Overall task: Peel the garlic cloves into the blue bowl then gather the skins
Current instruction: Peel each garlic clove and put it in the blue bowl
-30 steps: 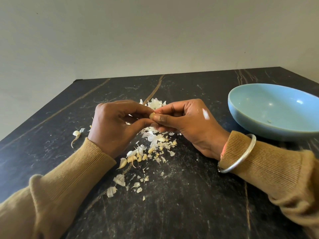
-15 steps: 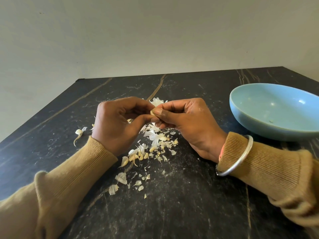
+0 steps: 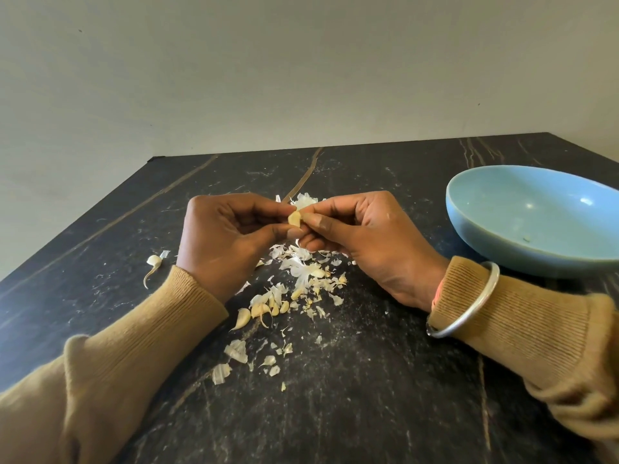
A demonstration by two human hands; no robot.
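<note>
The fingers of the left hand (image 3: 227,239) and the right hand (image 3: 365,239) pinch the garlic clove (image 3: 294,218), now more uncovered than before.

The dark stone-look table (image 3: 368,413), streaked with thin brown veins, carries a blue bowl (image 3: 536,209) near its right edge. A litter of papery garlic skins (image 3: 301,272) spreads over the middle, with a few unpeeled cloves (image 3: 242,319) just beside it on the near side. One lone clove (image 3: 153,261) with a curling tail lies well apart to the left.
</note>
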